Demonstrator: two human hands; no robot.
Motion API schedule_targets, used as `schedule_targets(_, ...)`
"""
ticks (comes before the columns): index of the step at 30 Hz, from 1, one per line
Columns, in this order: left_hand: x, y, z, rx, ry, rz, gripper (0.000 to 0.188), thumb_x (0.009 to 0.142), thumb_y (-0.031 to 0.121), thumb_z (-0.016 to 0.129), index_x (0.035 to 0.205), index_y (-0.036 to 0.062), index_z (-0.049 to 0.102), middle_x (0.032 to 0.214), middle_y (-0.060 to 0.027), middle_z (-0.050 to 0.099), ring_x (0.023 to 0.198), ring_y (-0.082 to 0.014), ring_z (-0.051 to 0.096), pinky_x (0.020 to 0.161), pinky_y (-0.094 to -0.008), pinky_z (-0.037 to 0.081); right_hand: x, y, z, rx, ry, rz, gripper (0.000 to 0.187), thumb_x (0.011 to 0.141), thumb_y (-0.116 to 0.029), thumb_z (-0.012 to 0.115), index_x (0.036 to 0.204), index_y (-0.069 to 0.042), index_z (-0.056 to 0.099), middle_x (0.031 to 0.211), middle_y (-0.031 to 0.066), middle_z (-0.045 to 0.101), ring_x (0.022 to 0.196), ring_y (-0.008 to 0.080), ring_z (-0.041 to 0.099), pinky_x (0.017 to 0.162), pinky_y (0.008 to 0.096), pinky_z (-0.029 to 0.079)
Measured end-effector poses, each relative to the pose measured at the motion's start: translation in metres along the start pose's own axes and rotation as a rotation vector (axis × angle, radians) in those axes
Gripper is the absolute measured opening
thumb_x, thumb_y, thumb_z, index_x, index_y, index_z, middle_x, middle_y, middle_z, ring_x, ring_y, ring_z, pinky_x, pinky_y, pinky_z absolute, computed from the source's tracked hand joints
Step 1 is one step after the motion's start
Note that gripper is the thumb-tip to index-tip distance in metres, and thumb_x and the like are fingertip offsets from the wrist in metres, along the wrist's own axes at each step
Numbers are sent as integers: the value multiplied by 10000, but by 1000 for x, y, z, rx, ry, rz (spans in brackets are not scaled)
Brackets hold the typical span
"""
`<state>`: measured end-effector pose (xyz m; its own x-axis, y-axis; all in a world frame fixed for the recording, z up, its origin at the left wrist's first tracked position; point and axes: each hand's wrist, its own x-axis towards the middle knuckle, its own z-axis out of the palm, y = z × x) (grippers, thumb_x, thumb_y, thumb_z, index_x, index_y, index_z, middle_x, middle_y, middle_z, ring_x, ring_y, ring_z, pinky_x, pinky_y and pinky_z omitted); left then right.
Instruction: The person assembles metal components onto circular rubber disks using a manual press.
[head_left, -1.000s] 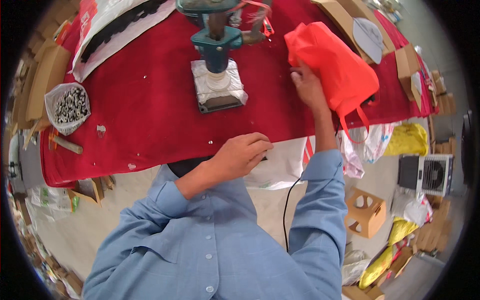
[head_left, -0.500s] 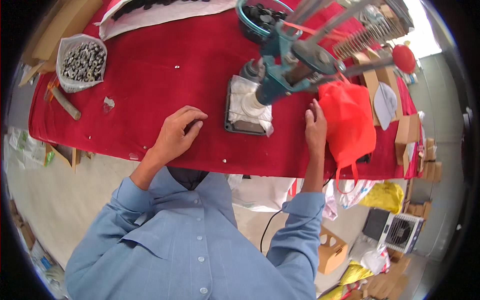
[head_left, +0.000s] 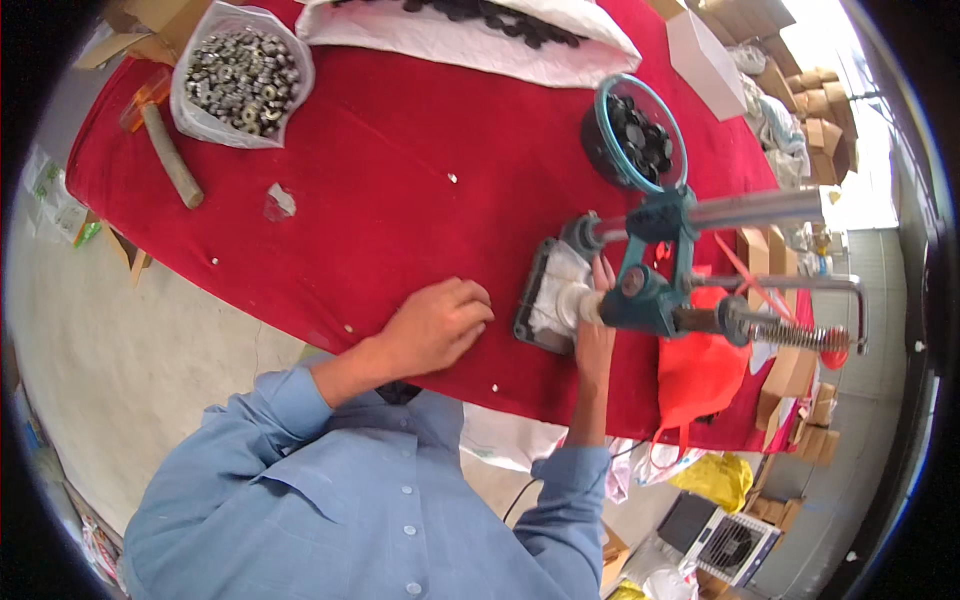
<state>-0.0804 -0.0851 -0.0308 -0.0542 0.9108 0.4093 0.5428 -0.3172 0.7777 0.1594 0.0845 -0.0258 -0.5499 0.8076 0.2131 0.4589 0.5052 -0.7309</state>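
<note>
A green hand press point(head_left: 650, 290) with a steel column, a coil spring and a red-knobbed lever stands on the red-covered table. Its dark base point(head_left: 524, 305) is topped with a white wrapped pad point(head_left: 556, 290) under the press head. My left hand point(head_left: 440, 325) rests on the cloth left of the base, fingers curled in; the thumb and anything within are hidden. Close against the base's right side is my right hand point(head_left: 597, 345), its fingers stretched forward and partly covered by the press head. Nothing shows in it.
A bag of small metal rings point(head_left: 245, 80) sits far left, near a rod-like handle point(head_left: 172, 160). A blue-rimmed bowl of black discs point(head_left: 640, 140) stands behind the press. Right of it lies a red bag point(head_left: 700, 370). A white sack point(head_left: 450, 50) with black pieces lies along the back.
The view has swung, shifting the table scene. My right hand has moved from beside the red bag to the press base. My left hand has come rightward, its fingers more curled.
</note>
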Motion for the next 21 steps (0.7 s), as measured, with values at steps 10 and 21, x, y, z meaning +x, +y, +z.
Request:
schedule_targets(10, -11, -4, -4, -159, 38, -17, 204, 889, 38, 695, 1083, -17, 671, 1147, -170, 634, 1081, -373, 624, 933, -467, 541, -72, -128, -6, -663, -59, 211, 504, 978, -154, 685, 1446, -10, 563, 1452, 255, 578, 1339, 422, 571, 1116, 450, 468)
schedule_targets(21, 132, -79, -146, 118, 352, -152, 495, 883, 199, 717, 1275, -87, 615, 1291, -301, 641, 1232, -437, 622, 1098, -474, 485, 175, -145, 103, -109, 95, -168, 371, 990, -195, 660, 1293, 18, 682, 1289, 246, 691, 1238, 403, 650, 1086, 467, 495)
